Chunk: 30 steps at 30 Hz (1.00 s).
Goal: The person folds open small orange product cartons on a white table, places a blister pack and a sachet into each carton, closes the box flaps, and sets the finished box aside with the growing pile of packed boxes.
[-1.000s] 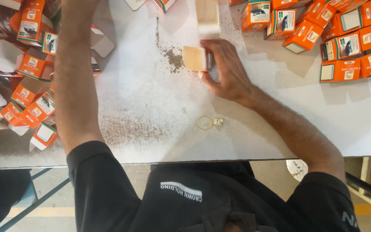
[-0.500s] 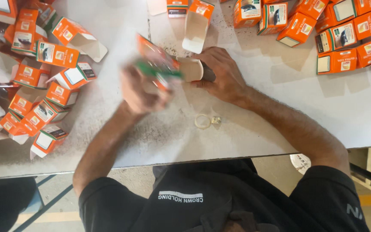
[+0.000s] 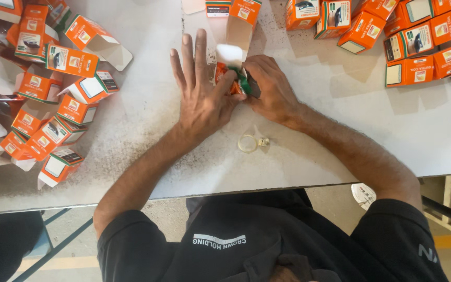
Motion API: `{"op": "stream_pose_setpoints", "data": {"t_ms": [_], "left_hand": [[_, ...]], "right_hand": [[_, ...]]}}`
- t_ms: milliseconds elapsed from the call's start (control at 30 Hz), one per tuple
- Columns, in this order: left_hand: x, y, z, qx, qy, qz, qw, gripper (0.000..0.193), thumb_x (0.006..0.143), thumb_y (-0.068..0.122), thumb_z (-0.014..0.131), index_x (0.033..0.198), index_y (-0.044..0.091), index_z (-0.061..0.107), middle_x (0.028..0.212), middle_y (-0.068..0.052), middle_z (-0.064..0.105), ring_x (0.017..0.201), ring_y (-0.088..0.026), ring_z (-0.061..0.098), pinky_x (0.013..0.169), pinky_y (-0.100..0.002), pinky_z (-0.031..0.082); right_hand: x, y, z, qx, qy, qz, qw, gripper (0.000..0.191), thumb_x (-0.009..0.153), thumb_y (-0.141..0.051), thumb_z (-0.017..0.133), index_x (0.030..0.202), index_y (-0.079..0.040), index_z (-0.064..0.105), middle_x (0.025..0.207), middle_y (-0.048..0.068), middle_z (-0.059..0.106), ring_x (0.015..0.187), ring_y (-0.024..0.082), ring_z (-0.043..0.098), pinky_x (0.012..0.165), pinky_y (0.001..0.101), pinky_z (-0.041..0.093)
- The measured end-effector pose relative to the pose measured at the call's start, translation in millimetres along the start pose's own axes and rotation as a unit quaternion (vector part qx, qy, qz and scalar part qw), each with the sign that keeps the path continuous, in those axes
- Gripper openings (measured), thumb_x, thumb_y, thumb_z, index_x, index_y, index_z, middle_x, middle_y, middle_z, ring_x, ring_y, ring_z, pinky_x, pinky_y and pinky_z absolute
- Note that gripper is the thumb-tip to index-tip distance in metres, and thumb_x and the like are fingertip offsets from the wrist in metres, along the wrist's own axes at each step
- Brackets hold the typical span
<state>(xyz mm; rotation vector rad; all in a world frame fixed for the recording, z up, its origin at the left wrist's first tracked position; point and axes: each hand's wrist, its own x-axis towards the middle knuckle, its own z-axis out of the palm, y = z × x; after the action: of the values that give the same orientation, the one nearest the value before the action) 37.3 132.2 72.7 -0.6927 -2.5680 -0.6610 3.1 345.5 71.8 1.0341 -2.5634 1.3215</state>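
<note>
- Centrally, left hand lies flat with fingers spread wide, thumb pressing on a small orange carton on the white table.
- Right hand is closed around the same carton from its other side; the carton sits between both hands, its white flap up.
- Just behind the hands stands an open orange box.
- Near the wrists, toward the body: a pale ring and a small metal piece.
- Left of the left hand: heap of unfolded orange boxes.
- Right of the right hand: closed orange boxes in rows.
</note>
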Motion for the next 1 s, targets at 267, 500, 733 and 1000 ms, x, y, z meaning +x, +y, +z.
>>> {"op": "stream_pose_setpoints", "data": {"t_ms": [267,500,733,1000], "left_hand": [[13,8,-11,-0.148,0.028,-0.069,0.986,0.034,0.093,0.022,0.085,0.118,0.008,0.065,0.162,-0.029,0.025,0.150,-0.046,0.028,0.119,-0.058,0.039],[13,3,3,-0.386,0.003,-0.218,0.896,0.062,0.096,-0.005,0.067,0.146,-0.001,0.030,0.112,-0.014,0.067,0.087,-0.016,0.073,0.069,-0.027,0.061],[14,3,2,-0.461,-0.022,-0.237,0.855,0.024,0.105,-0.001,0.065,0.126,-0.003,0.054,0.097,-0.014,0.070,0.082,-0.015,0.071,0.074,-0.029,0.061],[20,-19,-23,-0.581,-0.106,-0.302,0.748,0.027,0.099,0.011,0.054,0.122,-0.002,0.063,0.094,-0.009,0.067,0.071,-0.010,0.063,0.065,-0.026,0.060]], "right_hand": [[-1,-2,-3,-0.009,0.002,-0.027,1.000,0.060,0.083,-0.011,0.089,0.132,0.000,0.056,0.128,0.019,0.061,0.122,0.042,0.058,0.105,0.0510,0.046],[-3,0,2,0.028,0.015,-0.017,0.999,0.073,0.083,-0.014,0.090,0.139,0.003,0.046,0.134,0.020,0.061,0.125,0.041,0.060,0.105,0.0485,0.050],[-7,-12,-4,-0.056,0.032,-0.114,0.991,0.063,0.088,-0.003,0.086,0.141,0.002,0.052,0.140,0.017,0.060,0.131,0.039,0.061,0.109,0.0448,0.055],[-4,-17,2,-0.187,0.010,-0.115,0.975,0.061,0.085,-0.004,0.080,0.141,0.004,0.057,0.137,0.024,0.059,0.132,0.041,0.056,0.107,0.0487,0.052]]}}
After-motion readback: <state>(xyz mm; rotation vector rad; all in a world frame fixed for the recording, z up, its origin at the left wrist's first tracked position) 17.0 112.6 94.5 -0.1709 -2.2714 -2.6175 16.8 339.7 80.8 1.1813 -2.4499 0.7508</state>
